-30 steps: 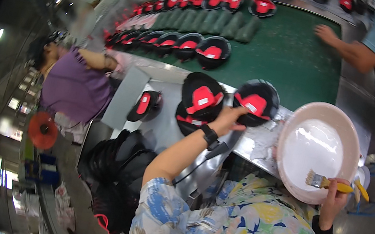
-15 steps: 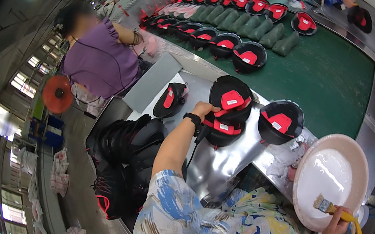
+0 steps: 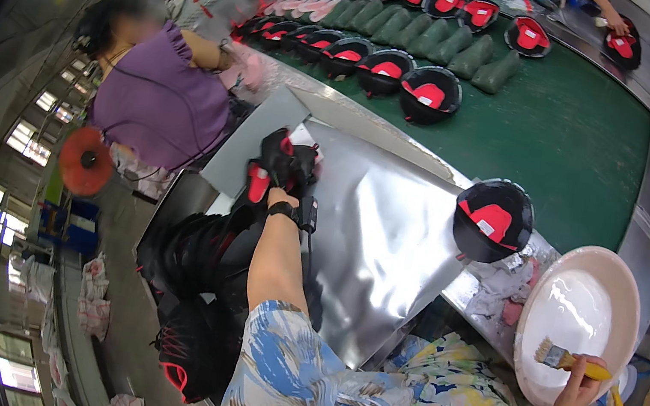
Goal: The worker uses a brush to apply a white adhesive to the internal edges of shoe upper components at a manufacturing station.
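My left hand is closed on black shoe uppers with red tongues, at the far left part of the shiny metal tray; its fingertips are hidden and the uppers slightly blurred. My right hand grips a paintbrush with a yellow handle and pale bristles. The brush hangs over a pinkish basin holding white liquid. Beyond the basin's left side, a single black upper with a red tongue stands at the edge of the green bench. A crumpled, stained cloth lies between that upper and the basin.
Rows of shoe uppers and dark green foot-shaped forms line the green bench. Black uppers are heaped left of the metal tray. A person in purple sits at far left; another person's hand touches an upper at far right.
My left hand has moved left across the metal tray, and the stacked uppers have left its middle. The brush has shifted slightly left over the basin. At far right, another person's hand has reached an upper.
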Demonstrator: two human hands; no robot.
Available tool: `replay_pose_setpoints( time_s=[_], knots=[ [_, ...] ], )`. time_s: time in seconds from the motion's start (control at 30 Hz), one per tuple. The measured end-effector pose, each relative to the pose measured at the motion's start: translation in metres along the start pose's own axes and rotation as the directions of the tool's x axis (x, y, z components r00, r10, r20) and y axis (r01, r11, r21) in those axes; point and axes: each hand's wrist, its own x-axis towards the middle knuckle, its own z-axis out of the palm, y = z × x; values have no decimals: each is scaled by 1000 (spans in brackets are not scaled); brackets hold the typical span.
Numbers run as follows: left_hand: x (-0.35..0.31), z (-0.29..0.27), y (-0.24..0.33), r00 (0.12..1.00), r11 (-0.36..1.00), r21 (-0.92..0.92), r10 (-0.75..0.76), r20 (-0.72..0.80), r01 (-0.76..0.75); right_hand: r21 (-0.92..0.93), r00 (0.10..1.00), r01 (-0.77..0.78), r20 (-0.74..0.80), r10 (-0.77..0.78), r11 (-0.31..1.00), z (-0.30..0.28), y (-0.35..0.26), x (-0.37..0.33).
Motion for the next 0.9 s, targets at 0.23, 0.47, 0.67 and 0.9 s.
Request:
replay_pose_setpoints(
  time_s=[0.23,0.47,0.67,0.9],
  knots=[
    [39,15,19,921,784,-484,355,-163,-388,-155,999,-1,-43,-5,988,-1,-22,4],
    [27,13,28,870,263,-848,327,-370,-460,-183,995,54,-78,-70,982,-11,-31,-8],
    [8,-25,60,899,-133,-914,173,-403,-384,-156,997,70,-12,-73,985,-17,-34,-14],
    [-71,-139,198,810,-644,-649,581,-71,405,-57,999,26,-46,-29,998,-21,-26,-15]
  ],
)
